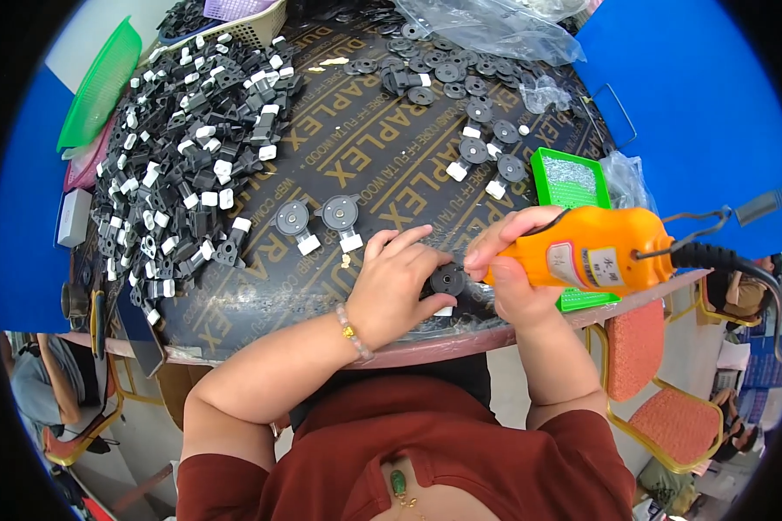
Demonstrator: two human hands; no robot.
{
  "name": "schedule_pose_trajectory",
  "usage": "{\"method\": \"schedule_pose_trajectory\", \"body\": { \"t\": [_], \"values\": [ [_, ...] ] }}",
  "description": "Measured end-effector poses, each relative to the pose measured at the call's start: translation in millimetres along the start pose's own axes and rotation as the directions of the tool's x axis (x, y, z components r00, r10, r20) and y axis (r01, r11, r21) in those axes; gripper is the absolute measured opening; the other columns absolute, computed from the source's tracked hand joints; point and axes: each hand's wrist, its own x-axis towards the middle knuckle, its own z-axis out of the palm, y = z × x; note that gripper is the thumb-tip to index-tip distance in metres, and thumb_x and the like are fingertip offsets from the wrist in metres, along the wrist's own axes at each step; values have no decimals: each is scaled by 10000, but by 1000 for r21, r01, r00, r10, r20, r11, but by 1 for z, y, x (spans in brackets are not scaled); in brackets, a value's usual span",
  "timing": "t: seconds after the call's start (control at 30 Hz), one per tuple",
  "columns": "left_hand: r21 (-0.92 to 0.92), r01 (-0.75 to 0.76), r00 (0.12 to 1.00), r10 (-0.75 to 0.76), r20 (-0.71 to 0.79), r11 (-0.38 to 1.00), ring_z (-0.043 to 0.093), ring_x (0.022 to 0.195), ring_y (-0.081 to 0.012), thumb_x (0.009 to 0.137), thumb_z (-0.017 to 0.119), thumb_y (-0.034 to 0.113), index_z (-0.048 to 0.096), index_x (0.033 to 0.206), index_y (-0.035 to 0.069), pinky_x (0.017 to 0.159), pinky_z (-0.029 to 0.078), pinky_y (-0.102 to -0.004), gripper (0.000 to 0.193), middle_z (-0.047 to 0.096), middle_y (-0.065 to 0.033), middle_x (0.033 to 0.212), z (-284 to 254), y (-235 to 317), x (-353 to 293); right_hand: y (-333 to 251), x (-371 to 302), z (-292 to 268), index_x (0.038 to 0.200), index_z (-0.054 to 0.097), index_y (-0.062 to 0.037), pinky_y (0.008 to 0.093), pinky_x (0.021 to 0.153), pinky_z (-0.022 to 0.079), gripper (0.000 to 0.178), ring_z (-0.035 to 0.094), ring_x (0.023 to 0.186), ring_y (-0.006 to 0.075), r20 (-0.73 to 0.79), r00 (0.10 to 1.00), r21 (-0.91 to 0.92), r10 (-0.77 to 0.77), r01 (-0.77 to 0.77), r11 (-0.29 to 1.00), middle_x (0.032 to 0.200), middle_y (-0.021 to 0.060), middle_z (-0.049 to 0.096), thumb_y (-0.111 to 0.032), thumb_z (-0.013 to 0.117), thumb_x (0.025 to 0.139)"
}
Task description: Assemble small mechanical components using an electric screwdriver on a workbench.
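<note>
I have both hands occupied. My left hand (400, 282) grasps a black disc part (448, 280), fingertips on its far side and thumb on its near side, with a white end (444, 312) peeking out below the thumb. The part lies close to the table's near edge, between my two hands. My right hand (528, 300) is wrapped around an orange power driver (595, 247), its nose pointing left at the disc; whether the bit touches, I can't tell from up here.

To do this well, I'd press the part flat with the left fingers and spread them a little, clear of the bit's path. The driver looks strongly tilted (though the fisheye may exaggerate that), so I'd want the bit square to whatever it meets, with light, steady pressure before any squeeze of power. The black cord (717, 257) leaves on the right and should have slack, so it doesn't tug the wrist.

Further out, two disc pieces with white ends (317, 217) lie left of my left hand, beyond them a big heap of black-and-white pieces (187, 165). Loose black discs (450, 73) scatter across the far side, and a green tray (539, 178) sits partly behind the driver.
</note>
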Motion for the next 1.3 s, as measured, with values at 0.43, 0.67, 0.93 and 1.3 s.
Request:
{"method": "schedule_pose_trajectory", "body": {
  "t": [0.43, 0.67, 0.93, 1.3],
  "values": [
    [51, -11, 1000, 10, 7, 999, 481, 1332, -311, 710, 851, 291, 671, 1125, 87, 1068, 298, -481, 496, 687, -79, 1089, 1, 2, -1, -25, 39, -124, 1135, 505, -32, 233, 561, 491, 288, 605, 607, 117, -339, 928, -447, -154, -15, 894, 758, 74, 639, -120, 677, 921],
    [71, -18, 1000, 18, -2, 997, 477, 1327, -301, 730, 830, 313, 666, 1117, 109, 1066, 303, -494, 468, 683, -61, 1082, 4, 1, 0, -7, 31, -148, 1111, 512, -24, 241, 579, 498, 257, 622, 631, 121, -383, 913, -453, -141, -53, 890, 788, 65, 636, -114, 668, 927],
    [59, -23, 1000, 24, -5, 998, 478, 1327, -302, 728, 830, 314, 664, 1120, 108, 1062, 308, -492, 474, 683, -62, 1083, 4, 2, -1, -4, 26, -148, 1124, 510, -19, 249, 588, 505, 262, 626, 637, 125, -417, 894, -436, -163, -39, 899, 793, 67, 634, -83, 661, 919],
    [16, -1, 1000, 1, 17, 1000, 463, 1346, -315, 721, 847, 273, 656, 1158, 95, 1083, 296, -487, 509, 676, -84, 1096, 5, 1, -1, -35, 14, -57, 1224, 441, -60, 312, 558, 513, 409, 581, 599, 179, -112, 957, -88, -269, 260, 962, 772, 116, 635, -275, 652, 946]
  ]
}}
